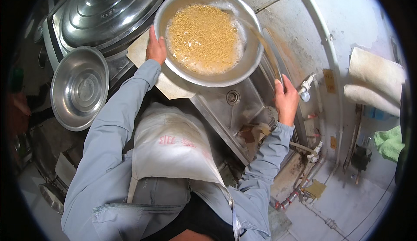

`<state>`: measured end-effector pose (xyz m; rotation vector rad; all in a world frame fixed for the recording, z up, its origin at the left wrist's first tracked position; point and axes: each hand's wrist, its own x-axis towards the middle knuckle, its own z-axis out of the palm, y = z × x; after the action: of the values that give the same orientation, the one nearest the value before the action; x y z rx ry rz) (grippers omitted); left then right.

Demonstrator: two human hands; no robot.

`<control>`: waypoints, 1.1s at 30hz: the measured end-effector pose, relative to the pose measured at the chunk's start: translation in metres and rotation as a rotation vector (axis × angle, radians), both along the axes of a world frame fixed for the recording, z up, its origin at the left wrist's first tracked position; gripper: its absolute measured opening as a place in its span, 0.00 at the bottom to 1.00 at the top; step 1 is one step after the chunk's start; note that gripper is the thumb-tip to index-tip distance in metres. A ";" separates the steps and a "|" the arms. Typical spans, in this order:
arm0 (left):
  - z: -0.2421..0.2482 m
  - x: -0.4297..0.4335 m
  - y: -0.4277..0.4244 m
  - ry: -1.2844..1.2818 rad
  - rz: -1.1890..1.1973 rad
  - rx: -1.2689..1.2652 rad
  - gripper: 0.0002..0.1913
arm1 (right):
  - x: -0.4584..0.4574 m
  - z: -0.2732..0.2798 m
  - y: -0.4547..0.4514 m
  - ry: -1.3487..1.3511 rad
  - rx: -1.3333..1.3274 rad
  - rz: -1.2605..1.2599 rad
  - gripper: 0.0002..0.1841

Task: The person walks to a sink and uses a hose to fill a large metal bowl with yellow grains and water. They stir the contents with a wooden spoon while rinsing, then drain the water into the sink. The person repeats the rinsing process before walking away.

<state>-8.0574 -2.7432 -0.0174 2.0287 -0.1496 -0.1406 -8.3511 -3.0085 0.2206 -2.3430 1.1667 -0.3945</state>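
Note:
A wide metal basin (208, 81) rests above the sink, holding yellow soybeans (203, 40) under foamy water. My left hand (156, 49) grips the basin's left rim, with the thumb toward the inside. To the right of the basin, my right hand (286, 101) pinches a brownish flexible hose (269, 53) between thumb and fingers. The hose arcs from that hand over the right rim, and its far end reaches the water. Beneath the basin lies a pale board (174, 86), mostly covered. The steel sink (224, 114) shows its drain (233, 97) below the near rim.
On the left stand a second metal basin (85, 89) and a large domed metal lid (114, 9). A white apron (172, 136) hangs before my body. Along the right wall run pipes (325, 32) with a valve (306, 86). Folded cloths (374, 78) hang farther right.

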 end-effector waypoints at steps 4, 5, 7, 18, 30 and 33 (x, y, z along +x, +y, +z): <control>0.000 0.000 0.001 0.033 0.004 -0.001 0.34 | -0.028 0.012 0.003 0.148 -0.043 0.053 0.20; 0.000 0.000 0.001 0.018 0.004 -0.003 0.34 | -0.035 0.014 0.006 0.169 -0.025 0.079 0.20; -0.003 0.000 0.001 -0.017 0.010 -0.003 0.34 | -0.040 0.019 0.018 0.210 0.016 0.139 0.20; 0.001 0.000 0.002 -0.013 0.010 0.010 0.34 | -0.025 0.014 0.020 0.076 0.023 0.066 0.19; 0.004 -0.002 0.001 -0.007 0.013 0.035 0.34 | -0.039 0.010 0.030 0.106 0.098 0.277 0.19; 0.007 -0.004 0.001 0.011 0.010 0.034 0.34 | -0.035 0.010 0.024 0.075 0.030 0.178 0.20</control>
<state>-8.0612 -2.7422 -0.0109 2.0615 -0.1307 -0.1490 -8.3857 -2.9846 0.2305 -2.4291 0.9799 -0.2271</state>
